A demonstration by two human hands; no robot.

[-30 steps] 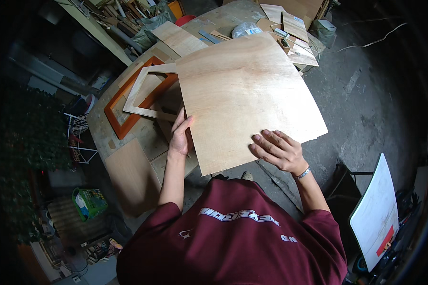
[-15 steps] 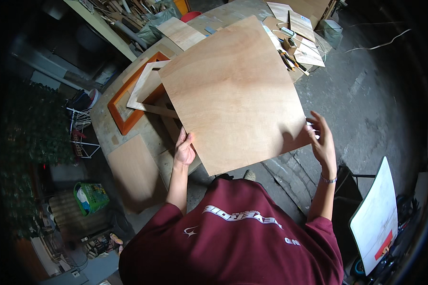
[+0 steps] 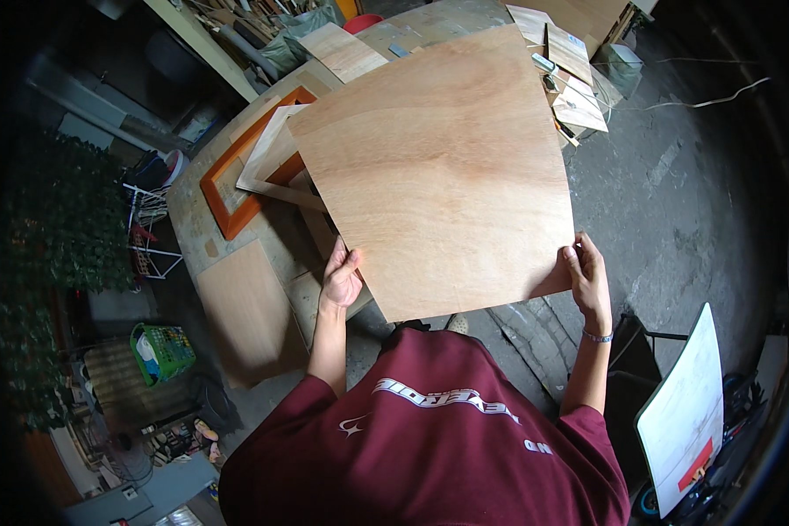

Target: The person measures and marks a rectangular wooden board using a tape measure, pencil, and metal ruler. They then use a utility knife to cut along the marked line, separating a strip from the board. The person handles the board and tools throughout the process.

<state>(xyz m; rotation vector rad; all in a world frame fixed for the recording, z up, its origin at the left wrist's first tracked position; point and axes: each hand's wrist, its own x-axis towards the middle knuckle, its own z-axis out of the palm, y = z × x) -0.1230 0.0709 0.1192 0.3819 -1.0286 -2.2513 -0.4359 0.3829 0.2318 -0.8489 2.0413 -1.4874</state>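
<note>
A large, thin plywood sheet [image 3: 443, 171] is held up in front of me, over the near part of the workbench. My left hand [image 3: 341, 279] pinches its left edge close to the near corner, thumb on top. At the right edge, near the other close corner, my right hand [image 3: 588, 276] grips the sheet between thumb and fingers. Behind the sheet, to the left, an orange-brown wooden frame [image 3: 230, 221] lies on the bench, with a pale wooden frame [image 3: 252, 168] resting partly over it. The sheet hides part of both frames.
The workbench [image 3: 187, 210] spreads under the sheet. Another plywood panel [image 3: 250, 307] leans at its near left side. Thin boards [image 3: 579, 105] and hand tools lie at the far right. A white board [image 3: 685, 412] stands at my right, and a green basket [image 3: 168, 352] at the left.
My right hand has closed onto the sheet's right edge, where its fingers were looser before. The sheet has turned slightly clockwise, its far end shifting right over the tools.
</note>
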